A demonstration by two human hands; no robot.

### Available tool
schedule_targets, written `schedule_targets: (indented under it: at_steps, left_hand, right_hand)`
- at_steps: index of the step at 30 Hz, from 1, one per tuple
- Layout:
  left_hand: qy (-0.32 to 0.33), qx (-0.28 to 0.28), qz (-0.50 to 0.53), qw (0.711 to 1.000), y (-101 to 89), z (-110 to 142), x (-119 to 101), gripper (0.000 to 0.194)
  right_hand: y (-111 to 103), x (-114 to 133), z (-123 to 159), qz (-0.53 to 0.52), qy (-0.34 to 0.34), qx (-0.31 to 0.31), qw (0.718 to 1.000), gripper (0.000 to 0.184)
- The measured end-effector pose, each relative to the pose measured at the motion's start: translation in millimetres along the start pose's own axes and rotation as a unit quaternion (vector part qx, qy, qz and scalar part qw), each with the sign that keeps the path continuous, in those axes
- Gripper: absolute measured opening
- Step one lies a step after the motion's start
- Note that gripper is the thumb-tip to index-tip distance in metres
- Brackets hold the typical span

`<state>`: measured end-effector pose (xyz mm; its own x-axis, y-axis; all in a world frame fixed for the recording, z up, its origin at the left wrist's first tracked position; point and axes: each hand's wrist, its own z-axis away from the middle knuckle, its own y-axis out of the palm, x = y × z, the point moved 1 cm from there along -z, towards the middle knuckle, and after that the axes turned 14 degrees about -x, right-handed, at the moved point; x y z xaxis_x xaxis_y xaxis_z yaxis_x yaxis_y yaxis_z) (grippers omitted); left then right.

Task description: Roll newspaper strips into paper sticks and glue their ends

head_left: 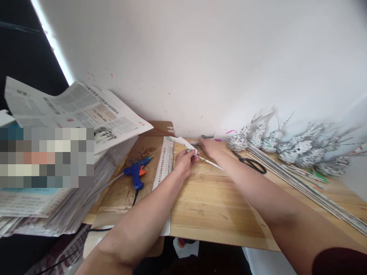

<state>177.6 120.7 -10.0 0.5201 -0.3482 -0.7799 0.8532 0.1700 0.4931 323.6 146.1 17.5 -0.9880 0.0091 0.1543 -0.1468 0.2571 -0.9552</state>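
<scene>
My left hand [186, 161] pinches a newspaper strip [185, 143] that is partly rolled into a thin paper tube [210, 163]. The strip's loose, flat end stretches back toward the wall, while the tube runs right and passes beneath my right forearm. Farther back, my right hand [208, 147] is low over the table near the wall, its fingers bent down by a small dark patch; whatever they hold is not clear. Left of my left hand lies a flat, long newspaper strip [164, 162]. Black-handled scissors [252, 163] rest to the right of my right hand.
A blue glue gun [134, 172] lies on brown cardboard [114, 198] at left, its cord trailing forward. Beyond it rises a tall newspaper stack [83, 194]. Along the wall at right stand several woven paper vessels [237, 142], with long paper tubes [298, 187] in front on the wooden table [206, 214].
</scene>
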Motion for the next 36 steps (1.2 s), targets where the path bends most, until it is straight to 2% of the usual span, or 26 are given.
schedule_targets:
  at_steps: [6,12,14,17,18,21,25,26,30,34,36]
  left_hand:
    - [0.001,-0.008,0.008,1.000,0.7,0.7,-2.8,0.005]
    - [-0.003,-0.009,0.013,1.000,0.4,-0.3,-2.1,0.002]
    - [-0.001,-0.013,0.015,1.000,0.1,-1.7,-1.9,0.002]
    - [0.002,-0.017,0.017,1.000,-0.2,-3.5,-2.1,0.002]
    - [0.003,-0.018,0.019,1.000,-0.3,-3.9,-2.1,0.003]
    - [0.004,-0.024,0.028,0.999,-0.8,-4.3,-2.2,0.004]
    - [0.001,-0.029,0.033,0.999,-1.5,-4.3,-2.4,0.004]
    - [0.000,-0.030,0.034,0.999,-1.6,-4.5,-2.5,0.003]
    - [-0.003,-0.032,0.038,0.999,-1.9,-5.7,-2.2,0.002]
    - [0.000,-0.029,0.041,0.999,-1.5,-6.6,-1.7,0.002]
    - [0.000,-0.027,0.039,0.999,-1.0,-5.9,-2.2,0.002]
  right_hand:
    - [7.8,5.5,-10.0,0.032,0.056,-0.018,0.998,0.055]
    - [-11.9,0.6,-14.8,-0.041,0.118,0.004,0.992,0.073]
    - [-23.0,0.2,-3.8,-0.067,0.099,-0.047,0.992,0.070]
    - [-35.9,2.6,31.1,-0.073,0.057,-0.170,0.981,0.056]
    - [-37.1,3.7,45.3,-0.082,0.050,-0.174,0.980,0.052]
    - [-33.2,5.9,83.0,-0.130,0.058,-0.121,0.982,0.040]
    - [-28.9,5.1,103.3,-0.139,0.030,-0.160,0.977,0.011]
    - [-29.3,4.9,104.0,-0.130,0.018,-0.165,0.977,0.010]
    - [-34.4,6.0,103.3,-0.109,-0.004,-0.158,0.981,0.024]
    - [-37.8,5.5,103.7,-0.129,-0.025,-0.166,0.977,0.021]
    - [-36.7,2.2,103.0,-0.111,-0.019,-0.150,0.982,0.025]
